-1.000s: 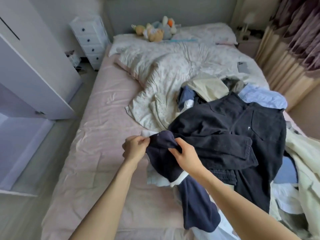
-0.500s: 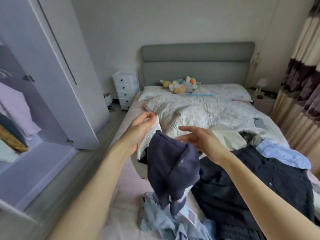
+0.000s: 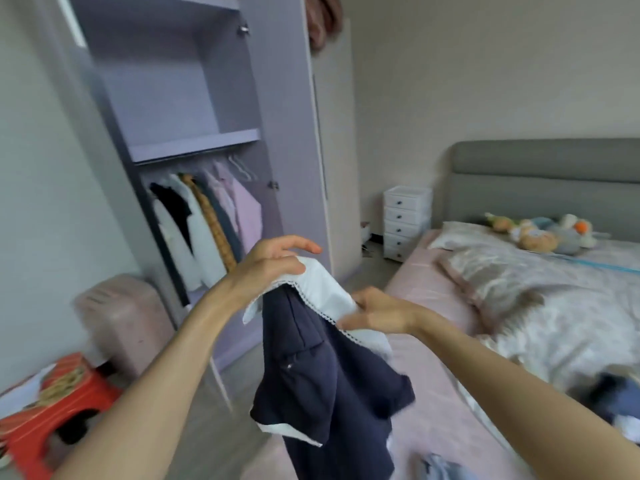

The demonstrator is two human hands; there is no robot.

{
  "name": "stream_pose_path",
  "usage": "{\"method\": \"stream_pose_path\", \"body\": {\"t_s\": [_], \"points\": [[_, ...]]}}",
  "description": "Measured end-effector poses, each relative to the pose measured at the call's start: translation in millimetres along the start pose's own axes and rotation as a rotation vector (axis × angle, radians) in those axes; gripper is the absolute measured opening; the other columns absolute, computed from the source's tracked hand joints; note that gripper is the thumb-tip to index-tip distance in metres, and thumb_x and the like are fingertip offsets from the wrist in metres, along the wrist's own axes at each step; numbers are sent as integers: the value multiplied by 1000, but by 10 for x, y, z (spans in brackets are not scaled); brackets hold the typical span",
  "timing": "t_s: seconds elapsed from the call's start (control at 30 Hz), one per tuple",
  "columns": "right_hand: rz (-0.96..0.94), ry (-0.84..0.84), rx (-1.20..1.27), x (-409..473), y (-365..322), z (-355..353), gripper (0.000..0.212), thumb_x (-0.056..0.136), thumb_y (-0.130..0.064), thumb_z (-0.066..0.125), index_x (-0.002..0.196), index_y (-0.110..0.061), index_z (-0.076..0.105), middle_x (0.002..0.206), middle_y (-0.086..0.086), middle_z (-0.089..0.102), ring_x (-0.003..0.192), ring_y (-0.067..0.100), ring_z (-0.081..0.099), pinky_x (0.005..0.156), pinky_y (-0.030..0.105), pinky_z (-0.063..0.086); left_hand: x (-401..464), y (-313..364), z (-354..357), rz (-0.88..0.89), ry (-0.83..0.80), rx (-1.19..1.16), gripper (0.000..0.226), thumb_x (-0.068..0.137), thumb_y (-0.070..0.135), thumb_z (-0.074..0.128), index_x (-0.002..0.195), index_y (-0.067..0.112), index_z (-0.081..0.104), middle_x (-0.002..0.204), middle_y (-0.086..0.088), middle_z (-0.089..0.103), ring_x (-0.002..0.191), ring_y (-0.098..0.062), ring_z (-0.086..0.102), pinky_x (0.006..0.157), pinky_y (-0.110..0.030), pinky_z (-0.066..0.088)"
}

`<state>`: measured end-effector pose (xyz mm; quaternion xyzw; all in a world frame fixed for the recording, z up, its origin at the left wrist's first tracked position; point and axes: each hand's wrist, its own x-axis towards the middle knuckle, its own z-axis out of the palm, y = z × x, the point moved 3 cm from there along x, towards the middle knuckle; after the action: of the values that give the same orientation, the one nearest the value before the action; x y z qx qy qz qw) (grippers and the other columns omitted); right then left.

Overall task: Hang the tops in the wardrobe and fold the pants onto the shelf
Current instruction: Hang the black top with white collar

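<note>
Both hands hold a navy top [image 3: 325,368] up in the air, between the open wardrobe [image 3: 194,140] and the bed [image 3: 429,368]. The left hand [image 3: 268,265] has the white lace-edged collar [image 3: 322,289] pinched against its palm by the thumb, while its index and other fingers stretch forward, nearly straight, over the collar's top edge. The right hand [image 3: 377,311] grips the other end of the same collar, lower and to the right of the left one, fingers curled in around the white fabric. From these two holds the dark body of the garment hangs straight down, its short sleeves with white cuffs dangling below the wrists, clear of the mattress.

Beyond the left hand stands the wardrobe, door swung wide. Its upper shelf [image 3: 197,145] is bare lilac board; under it a row of hung clothes [image 3: 207,223] in white, black, mustard and pink fills the rail, with a bare hanger [image 3: 242,168] at the right end. Below and left of the left forearm sit a pale heater-like unit [image 3: 117,317] and a red stool [image 3: 52,410] with papers on it.

Past the right hand, the pink-sheeted bed carries a rumpled floral duvet [image 3: 554,299] and soft toys [image 3: 540,233] against the grey headboard [image 3: 547,181]. A small white drawer unit [image 3: 407,223] stands beside the bed's head. Under the right forearm, at the frame's edge, lie more dark and blue clothes [image 3: 616,400], blurred.
</note>
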<state>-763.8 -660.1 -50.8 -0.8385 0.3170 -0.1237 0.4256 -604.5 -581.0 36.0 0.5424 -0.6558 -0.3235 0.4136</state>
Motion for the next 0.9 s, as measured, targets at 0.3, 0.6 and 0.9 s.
{"method": "stream_pose_path", "body": {"t_s": [0.3,0.6,0.9], "points": [[168,357,-837,1769,-869,793,37,90,-23,42,120,-34,60,123,5,60,112,29,56,88,35,44,-719,-1521,-1371,-142,-70,472,23,90,12,55,113,17,58,107,-4,63,103,-22,59,91,-34,44],[-305,-1,-303,2917,-1674,1436,35,86,10,52,108,-10,70,110,-4,67,103,11,63,89,9,44,-678,-2261,-2558,-86,314,573,33,91,15,56,124,14,52,126,0,47,121,-13,44,94,-13,29],[-568,87,-342,3670,-1717,1236,64,65,26,37,96,-15,75,92,-19,54,85,-7,55,75,5,37,364,-2818,-3106,-135,-135,56,83,69,45,70,139,46,26,129,12,55,123,-6,48,102,-28,42]]}}
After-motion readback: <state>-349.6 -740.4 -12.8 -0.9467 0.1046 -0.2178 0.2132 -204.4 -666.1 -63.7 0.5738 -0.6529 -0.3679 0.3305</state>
